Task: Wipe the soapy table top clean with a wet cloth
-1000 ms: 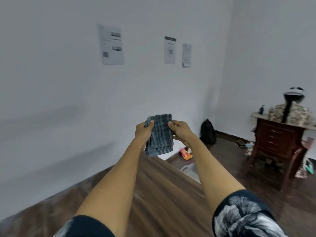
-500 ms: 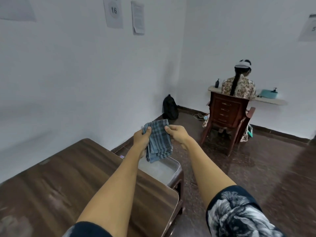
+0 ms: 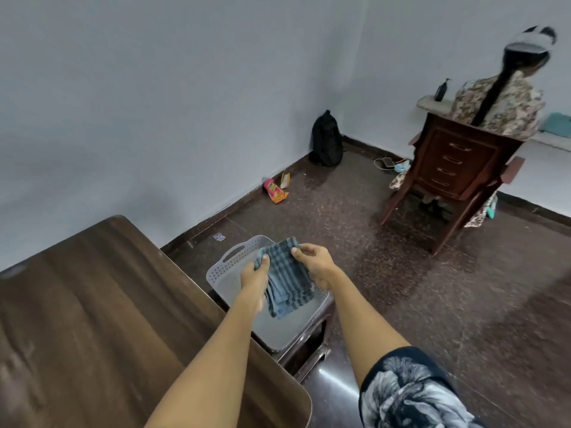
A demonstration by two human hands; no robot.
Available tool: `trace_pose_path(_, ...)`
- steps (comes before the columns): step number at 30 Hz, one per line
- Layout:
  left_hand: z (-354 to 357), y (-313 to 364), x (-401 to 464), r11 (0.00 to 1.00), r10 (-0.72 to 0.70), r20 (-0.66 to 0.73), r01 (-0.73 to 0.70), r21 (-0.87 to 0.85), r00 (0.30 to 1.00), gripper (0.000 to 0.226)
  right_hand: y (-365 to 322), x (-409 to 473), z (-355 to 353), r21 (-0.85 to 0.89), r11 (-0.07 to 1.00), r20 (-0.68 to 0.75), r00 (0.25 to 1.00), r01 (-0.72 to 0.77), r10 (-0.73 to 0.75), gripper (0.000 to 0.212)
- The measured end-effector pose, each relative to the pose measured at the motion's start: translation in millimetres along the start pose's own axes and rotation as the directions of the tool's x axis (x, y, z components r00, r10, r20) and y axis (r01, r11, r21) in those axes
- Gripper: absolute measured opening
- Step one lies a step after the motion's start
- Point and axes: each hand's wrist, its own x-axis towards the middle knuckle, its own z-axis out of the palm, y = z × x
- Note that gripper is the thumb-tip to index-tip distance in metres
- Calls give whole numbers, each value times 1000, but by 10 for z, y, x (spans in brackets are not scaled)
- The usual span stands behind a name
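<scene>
Hands hold a folded blue-grey checked cloth [image 3: 285,281] in the air above a pale grey perforated plastic basin [image 3: 230,267], which sits on a dark wooden stool [image 3: 312,344] just beside the brown wooden table top [image 3: 92,304]. Left hand [image 3: 255,279] pinches the cloth's upper left edge, thumb on the front and fingers curled behind it. Right hand [image 3: 315,265] grips the upper right edge with curled fingers. Cloth hangs down between them, apart from the table. A seated person [image 3: 500,97] faces the far wall.
</scene>
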Motion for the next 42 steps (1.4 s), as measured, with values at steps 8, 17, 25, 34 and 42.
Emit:
trace_pose_path(8,-38,-576,1018,954,-299,-145,291,-74,943,41,693,1022,148,-226,957,81,976,-182,204,44)
trace_pose_path(17,52,-1192,2106,880,-474,-233,465,-95,849,46,1357,1976,269,-440,869,91,952,-225,292,46)
trace_pose_path(25,40,-1298,2324,900,-434,-346,421,-115,832,47,1707,2261,398,-481,853,69,962,-200,264,49)
trace_pose_path(34,-67,-1314,2070,930,-259,-528,357,91,809,47,1732,2019,464,-530,833,-12,983,-161,183,49)
trace_pose_path(42,-71,-799,1568,941,-154,-433,265,209,888,48,1231,1492,435,-580,804,10,986,-128,164,46)
